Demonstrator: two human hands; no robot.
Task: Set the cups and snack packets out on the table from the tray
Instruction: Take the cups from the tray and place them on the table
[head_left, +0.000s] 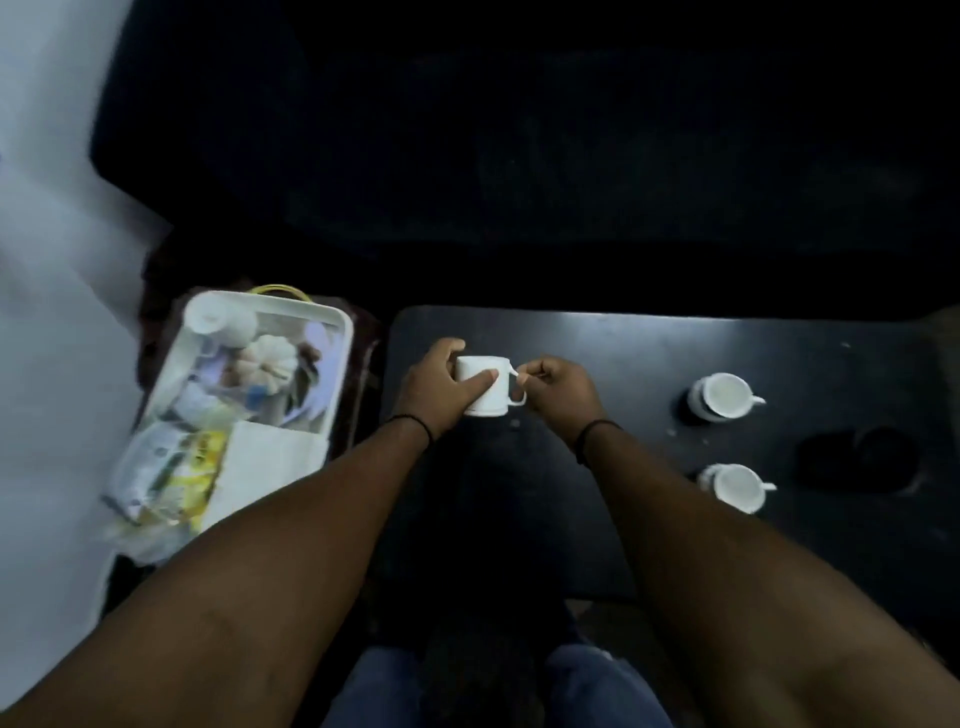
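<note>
- The white cup (485, 387) is held by both hands above the near-left part of the dark table (649, 364); whether its base touches the top cannot be told.
- The left hand (434, 387) wraps the cup's body, thumb across the front wall; the right hand (558, 389) pinches the handle with curled fingers.
- Risk: if one hand lets go before the base sits flat, the cup could tip toward the handle side and roll.
- Risk: the table's left edge lies just left of the grip, so a release here could leave the cup prone to a knock off the edge.
- Right of the grip, two cups (724, 397) already stand on the table; a wide swing of the right forearm could strike them.
- Left of the grip, the tray (340, 332) holds one more cup (221, 319) and snack packets (171, 467) hanging over its near end; these could slide off.
</note>
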